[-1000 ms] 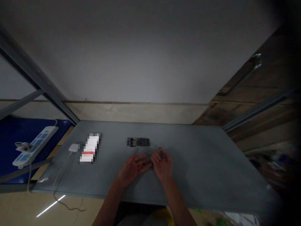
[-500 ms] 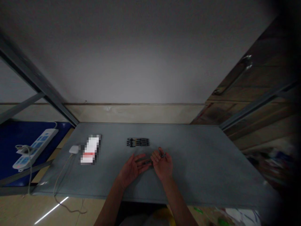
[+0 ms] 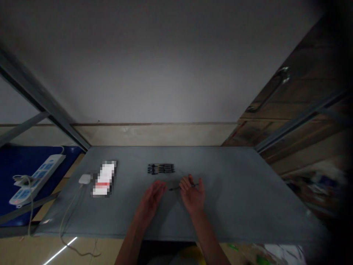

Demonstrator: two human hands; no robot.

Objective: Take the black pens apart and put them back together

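From the head camera, the person's two hands are apart, with a narrow gap between them, above a grey tabletop point(image 3: 234, 206). The left hand point(image 3: 150, 200) is open, fingers pointing forward, and holds nothing that can be seen. The right hand point(image 3: 192, 195) is partly open, and a slim dark rod point(image 3: 175, 188), probably a pen, though the dim view leaves that uncertain, crosses its fingers and sticks out toward the left hand. I cannot tell whether the fingers grip it or it only rests there.

Just ahead of the hands lies a row of small dark sticks point(image 3: 161, 168), side by side. Left of that row are a pixelated white packet point(image 3: 104, 179), then a white plug charger point(image 3: 84, 179) with its pale cable point(image 3: 66, 217), and farther left a white power strip point(image 3: 37, 179) on a blue surface point(image 3: 16, 162).
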